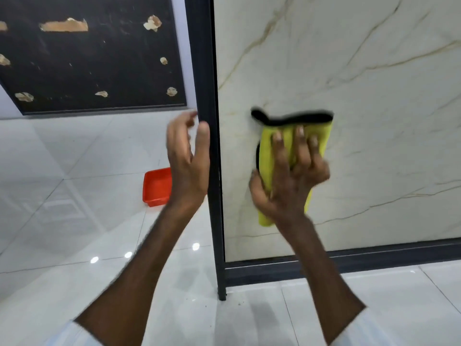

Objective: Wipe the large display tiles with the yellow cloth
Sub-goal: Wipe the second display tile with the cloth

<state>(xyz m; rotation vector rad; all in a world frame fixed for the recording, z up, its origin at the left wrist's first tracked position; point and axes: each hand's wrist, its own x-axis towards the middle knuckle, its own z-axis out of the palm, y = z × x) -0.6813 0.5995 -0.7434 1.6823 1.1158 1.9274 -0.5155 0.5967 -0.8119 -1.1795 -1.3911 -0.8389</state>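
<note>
On the tile [374, 121], the yellow cloth [268, 146] is pressed under the flat right hand [291, 181]. The left hand [187, 161] is held open, empty. Overlapping strokes are advised.

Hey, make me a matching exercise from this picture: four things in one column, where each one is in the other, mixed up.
1 yellow cloth
2 red tray
3 left hand
4 black tile

A on the floor
B beside the dark frame post
C far upper left
D pressed against the white marble tile

Pairs: 1-D, 2-A, 3-B, 4-C
</note>
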